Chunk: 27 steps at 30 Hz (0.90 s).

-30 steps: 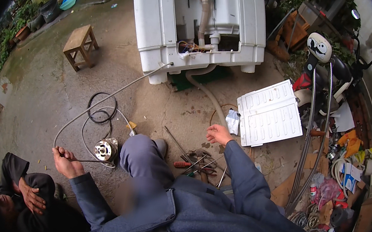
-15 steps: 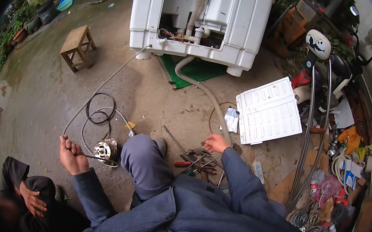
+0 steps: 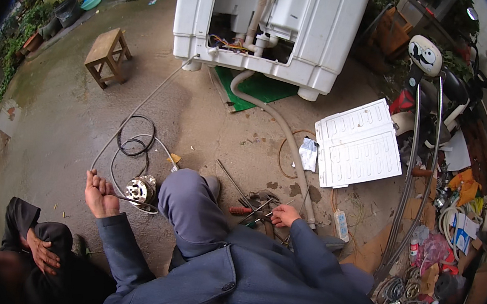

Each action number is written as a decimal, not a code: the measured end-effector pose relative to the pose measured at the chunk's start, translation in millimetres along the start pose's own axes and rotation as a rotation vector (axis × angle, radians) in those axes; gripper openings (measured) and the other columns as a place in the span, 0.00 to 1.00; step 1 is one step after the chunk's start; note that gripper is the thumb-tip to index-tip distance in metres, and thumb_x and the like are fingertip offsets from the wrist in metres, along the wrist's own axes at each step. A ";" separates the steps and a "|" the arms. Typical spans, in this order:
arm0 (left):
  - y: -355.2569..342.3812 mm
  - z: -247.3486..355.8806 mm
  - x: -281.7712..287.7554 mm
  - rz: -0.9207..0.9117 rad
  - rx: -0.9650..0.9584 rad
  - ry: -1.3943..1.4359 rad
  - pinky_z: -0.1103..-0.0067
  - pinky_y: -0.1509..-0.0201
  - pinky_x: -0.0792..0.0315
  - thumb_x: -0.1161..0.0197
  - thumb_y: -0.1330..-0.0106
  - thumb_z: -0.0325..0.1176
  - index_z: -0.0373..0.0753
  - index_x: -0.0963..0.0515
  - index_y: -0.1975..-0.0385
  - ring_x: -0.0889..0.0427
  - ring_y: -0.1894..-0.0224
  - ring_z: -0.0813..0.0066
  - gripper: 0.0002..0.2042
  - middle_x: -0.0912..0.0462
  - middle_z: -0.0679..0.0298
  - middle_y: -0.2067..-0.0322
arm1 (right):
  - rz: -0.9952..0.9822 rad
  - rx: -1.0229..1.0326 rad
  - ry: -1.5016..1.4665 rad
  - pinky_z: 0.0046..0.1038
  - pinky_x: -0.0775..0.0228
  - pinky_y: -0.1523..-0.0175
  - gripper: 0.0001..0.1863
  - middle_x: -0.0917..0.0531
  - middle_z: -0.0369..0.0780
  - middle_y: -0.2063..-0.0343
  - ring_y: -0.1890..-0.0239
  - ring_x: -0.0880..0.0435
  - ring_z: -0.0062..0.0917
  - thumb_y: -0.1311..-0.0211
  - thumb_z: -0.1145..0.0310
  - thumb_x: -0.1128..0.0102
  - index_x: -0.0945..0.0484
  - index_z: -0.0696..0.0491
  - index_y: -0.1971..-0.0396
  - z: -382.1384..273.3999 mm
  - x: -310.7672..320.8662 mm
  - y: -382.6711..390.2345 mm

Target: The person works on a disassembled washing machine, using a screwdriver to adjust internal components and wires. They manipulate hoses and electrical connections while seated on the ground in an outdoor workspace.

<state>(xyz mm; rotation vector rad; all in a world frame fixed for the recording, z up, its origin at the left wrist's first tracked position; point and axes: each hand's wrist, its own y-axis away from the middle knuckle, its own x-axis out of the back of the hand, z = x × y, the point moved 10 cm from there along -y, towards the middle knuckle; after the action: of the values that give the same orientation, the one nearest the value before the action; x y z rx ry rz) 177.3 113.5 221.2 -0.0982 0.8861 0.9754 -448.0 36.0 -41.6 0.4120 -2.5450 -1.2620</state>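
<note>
My left hand (image 3: pixel 100 196) is closed round a grey power cord (image 3: pixel 148 90), which runs up to the lower edge of a white washing machine (image 3: pixel 197 27) with its back opened. Past my fingers a dark length of cord passes over a round metal motor (image 3: pixel 140 189) on the ground. Over the pile of hand tools (image 3: pixel 261 205) my right hand (image 3: pixel 285 215) has its fingertips pressed together. Whatever they pinch is too small to make out. A red-handled screwdriver (image 3: pixel 240 210) lies to their left. A black coil of cable (image 3: pixel 135 135) rests beyond the motor.
A grey drain hose (image 3: pixel 283 123) curves from the machine toward my right hand. Right of it lies a white back panel (image 3: pixel 359 144). A wooden stool (image 3: pixel 108 55) stands far left; assorted parts (image 3: pixel 420 292) crowd the right. Another person's hand (image 3: pixel 43 252) is at lower left.
My right hand has dropped nearer to me, down to the tool pile, and its fingers have drawn together. The hose end now shows beside it. My left hand keeps the cord.
</note>
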 end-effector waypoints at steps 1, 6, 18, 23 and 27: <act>-1.0 -1.8 2.5 0.003 0.002 -0.001 0.84 0.82 0.52 0.43 0.21 0.42 0.41 0.25 0.59 0.48 0.85 0.88 0.10 0.40 0.80 0.83 | 0.009 -0.062 0.029 0.30 0.17 0.62 0.13 0.12 0.42 0.62 0.66 0.12 0.26 0.27 0.68 0.41 0.23 0.56 0.48 4.6 -1.6 -1.2; -3.0 2.7 21.6 0.086 -0.029 -0.002 0.84 0.82 0.52 0.42 0.21 0.41 0.40 0.25 0.59 0.47 0.86 0.87 0.11 0.38 0.79 0.83 | -0.016 0.051 0.093 0.30 0.17 0.61 0.15 0.12 0.42 0.61 0.66 0.12 0.25 0.25 0.67 0.43 0.22 0.57 0.45 -5.9 -11.2 1.1; 19.3 9.5 14.1 0.019 -0.129 -0.260 0.86 0.82 0.53 0.41 0.22 0.40 0.37 0.23 0.57 0.47 0.85 0.90 0.11 0.37 0.78 0.83 | -0.070 0.035 0.162 0.28 0.19 0.64 0.12 0.13 0.40 0.65 0.68 0.13 0.23 0.27 0.68 0.41 0.21 0.56 0.50 21.9 -31.1 3.7; 33.4 3.9 0.5 -0.165 -0.202 -0.782 0.87 0.80 0.49 0.41 0.22 0.37 0.37 0.19 0.58 0.40 0.82 0.91 0.10 0.29 0.77 0.78 | -0.075 0.069 0.121 0.28 0.19 0.67 0.11 0.13 0.40 0.66 0.70 0.13 0.24 0.29 0.69 0.40 0.20 0.57 0.52 10.4 -35.5 2.3; 34.7 -31.2 -7.7 -0.277 -0.264 -0.988 0.86 0.68 0.40 0.41 0.22 0.36 0.35 0.19 0.58 0.33 0.71 0.89 0.10 0.26 0.77 0.73 | -0.076 0.071 0.141 0.27 0.19 0.66 0.12 0.13 0.41 0.66 0.69 0.13 0.24 0.30 0.69 0.39 0.21 0.58 0.51 3.5 -39.2 1.0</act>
<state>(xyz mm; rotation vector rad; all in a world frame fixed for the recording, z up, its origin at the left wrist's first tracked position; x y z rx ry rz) 130.2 114.7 216.4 0.0417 -0.1639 0.7371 -413.1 53.5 -47.3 0.5967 -2.4813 -1.1271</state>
